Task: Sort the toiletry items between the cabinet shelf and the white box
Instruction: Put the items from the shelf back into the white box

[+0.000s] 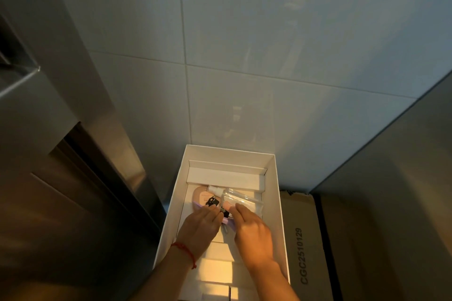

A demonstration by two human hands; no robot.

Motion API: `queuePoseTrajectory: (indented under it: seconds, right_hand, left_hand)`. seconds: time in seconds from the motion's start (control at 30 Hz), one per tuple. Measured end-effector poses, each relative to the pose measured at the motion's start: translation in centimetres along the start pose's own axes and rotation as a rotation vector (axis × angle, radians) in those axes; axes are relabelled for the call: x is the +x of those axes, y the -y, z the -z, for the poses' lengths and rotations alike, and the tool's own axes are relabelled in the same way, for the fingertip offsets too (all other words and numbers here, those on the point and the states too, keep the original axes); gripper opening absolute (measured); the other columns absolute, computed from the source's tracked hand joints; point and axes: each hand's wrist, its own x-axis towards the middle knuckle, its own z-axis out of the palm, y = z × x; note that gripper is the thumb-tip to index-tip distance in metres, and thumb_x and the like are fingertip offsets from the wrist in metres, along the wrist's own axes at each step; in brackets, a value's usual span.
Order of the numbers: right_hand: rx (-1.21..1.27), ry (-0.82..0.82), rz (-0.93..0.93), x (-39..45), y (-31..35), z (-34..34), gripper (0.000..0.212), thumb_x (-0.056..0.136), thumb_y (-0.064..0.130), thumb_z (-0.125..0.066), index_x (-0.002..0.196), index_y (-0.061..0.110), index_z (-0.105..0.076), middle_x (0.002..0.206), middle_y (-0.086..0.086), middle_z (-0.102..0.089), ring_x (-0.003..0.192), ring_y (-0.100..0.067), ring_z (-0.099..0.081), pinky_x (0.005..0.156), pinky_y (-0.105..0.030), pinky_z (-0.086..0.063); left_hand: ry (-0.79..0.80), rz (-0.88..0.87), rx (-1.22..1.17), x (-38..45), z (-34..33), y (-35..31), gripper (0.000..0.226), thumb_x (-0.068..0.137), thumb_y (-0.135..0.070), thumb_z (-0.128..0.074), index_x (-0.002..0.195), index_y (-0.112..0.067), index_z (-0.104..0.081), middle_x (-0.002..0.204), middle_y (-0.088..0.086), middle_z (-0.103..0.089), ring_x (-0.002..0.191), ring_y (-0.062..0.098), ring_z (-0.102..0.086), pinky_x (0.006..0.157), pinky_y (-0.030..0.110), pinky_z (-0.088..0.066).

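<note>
Cabinet: dark and shut-looking at the far left; no shelf is in view, so what has been sorted onto it cannot be told.
Pink compact: lies in the white box at the left of the heap.
Left hand: inside the box, fingers curled down onto a small black piece and a purple item — whether it truly pinches one cannot be told.
Red string: round the left wrist.
White box: open, standing against the tiled wall; the toiletries are bunched in its middle, with white inserts at the far end and the near end.
Clear bottles: lying on their sides, one with a white spray top, just beyond the fingertips.
Right hand: fingers bent down among the items, touching the near clear bottle; a grip is not plainly shown.
Cardboard carton: beside the box on the right, printed with a code.
Progress: looks mid-way at most — several items are in the box, both hands picking among them, and nothing is lifted out yet.
</note>
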Motion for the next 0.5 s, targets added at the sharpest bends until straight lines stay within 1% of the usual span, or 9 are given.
queuePoseTrajectory:
  seconds: [0.23,0.33,0.5]
  right_hand:
    - [-0.020,-0.011,0.070,-0.2,-0.3,-1.1,0.038,0.046,0.033,-0.094,0.075,0.019,-0.074,0.071,0.009,-0.068,0.056,-0.005,-0.064,0.046,-0.011,-0.045]
    - [-0.071,0.000,0.107,0.0,-0.3,-1.3,0.038,0.042,0.036,-0.095,0.069,0.019,-0.074,0.069,0.010,-0.068,0.053,-0.003,-0.062,0.044,-0.011,-0.043]
    - [-0.108,0.022,0.127,0.1,-0.4,-1.5,0.042,0.037,0.041,-0.094,0.063,0.017,-0.073,0.063,0.008,-0.066,0.051,-0.001,-0.061,0.044,-0.011,-0.042]
  left_hand:
    - [0.105,-0.019,-0.024,-0.3,-0.7,0.2,0.048,0.023,-0.028,-0.097,0.064,-0.014,-0.075,0.070,-0.002,-0.073,0.064,0.007,-0.070,0.057,0.019,-0.057]
    - [0.132,-0.019,-0.034,-0.4,-0.9,0.2,0.049,0.021,-0.029,-0.097,0.063,-0.015,-0.075,0.070,-0.004,-0.073,0.065,0.006,-0.070,0.059,0.018,-0.057]
    - [0.157,-0.026,-0.060,-0.4,-1.3,0.3,0.049,0.019,-0.032,-0.096,0.060,-0.017,-0.075,0.068,-0.005,-0.072,0.065,0.004,-0.070,0.059,0.017,-0.056]
